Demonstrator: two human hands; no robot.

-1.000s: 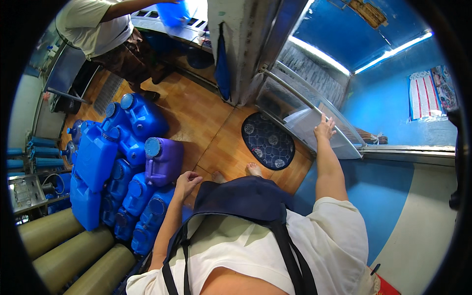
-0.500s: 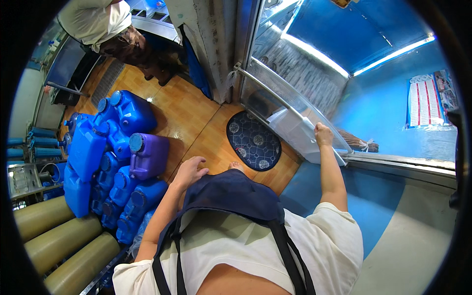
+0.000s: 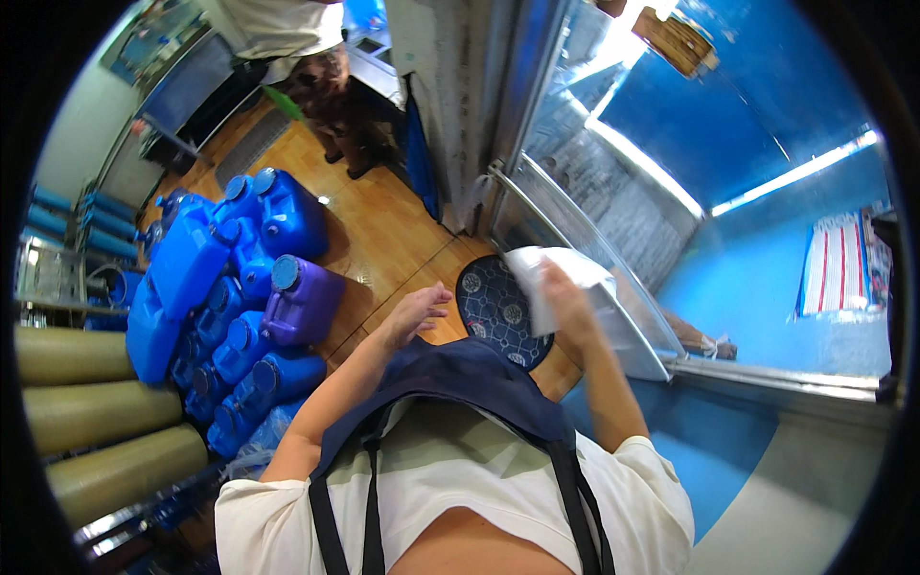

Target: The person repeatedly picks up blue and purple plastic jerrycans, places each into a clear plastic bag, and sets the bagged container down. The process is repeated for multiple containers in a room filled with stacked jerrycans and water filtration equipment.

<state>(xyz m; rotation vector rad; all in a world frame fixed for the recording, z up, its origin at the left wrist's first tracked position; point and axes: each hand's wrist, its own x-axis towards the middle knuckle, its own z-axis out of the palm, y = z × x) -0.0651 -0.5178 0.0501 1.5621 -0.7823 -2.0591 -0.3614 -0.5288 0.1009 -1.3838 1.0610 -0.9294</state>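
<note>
Clearly, right hand (image 3: 567,302) on white sheet (image 3: 587,267)

From afar I see the blurred right hand gripping the white sheet, just right of centre frame. The left hand (image 3: 419,314), mid-frame, hangs apart with fingers spread. A purple jug (image 3: 307,305) stands beside blue jugs (image 3: 192,251) at frame left.

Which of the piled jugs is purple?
The blue-capped purple jug at the pile's edge toward the left hand; its body colour sets it apart from the neighbouring blue jugs.

Smooth paper-like sheets (image 3: 590,272); glossy plastic jugs (image 3: 192,254)
</note>
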